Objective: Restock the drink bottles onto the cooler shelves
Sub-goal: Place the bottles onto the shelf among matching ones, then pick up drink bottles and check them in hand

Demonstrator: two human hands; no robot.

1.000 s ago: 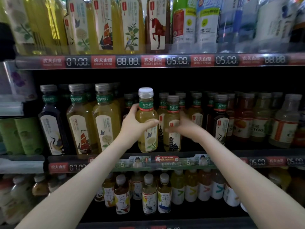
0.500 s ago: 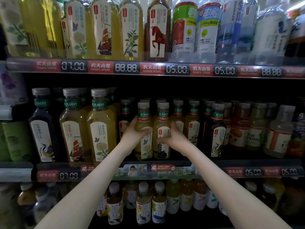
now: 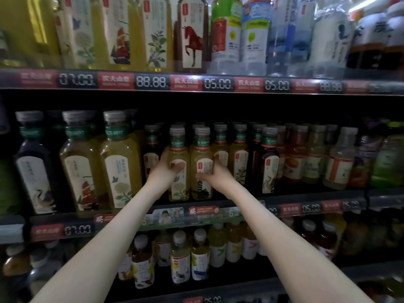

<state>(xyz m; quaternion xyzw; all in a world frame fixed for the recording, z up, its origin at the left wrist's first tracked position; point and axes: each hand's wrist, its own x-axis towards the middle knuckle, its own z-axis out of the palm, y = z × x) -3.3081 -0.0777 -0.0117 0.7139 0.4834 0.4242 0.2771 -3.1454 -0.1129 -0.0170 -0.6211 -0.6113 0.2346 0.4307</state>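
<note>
Two small yellow tea bottles stand side by side at the front of the middle cooler shelf (image 3: 284,199). My left hand (image 3: 162,171) grips the left tea bottle (image 3: 178,184) around its label, thumb across the front. My right hand (image 3: 215,173) grips the right tea bottle (image 3: 201,186), the one with a dark pagoda picture, fingers wrapped round its right side. Both bottles are upright with their bases on the shelf. More small bottles stand in rows directly behind them.
Larger yellow tea bottles (image 3: 120,162) and a dark bottle (image 3: 32,169) stand to the left on the same shelf. Dark and orange bottles (image 3: 295,158) fill the right. The upper shelf (image 3: 218,84) carries tall bottles; the lower shelf holds several small ones (image 3: 181,259).
My left hand has carried its bottle down and inward from a raised position and set it on the middle shelf beside the pagoda bottle. The right hand has closed round the pagoda bottle.
</note>
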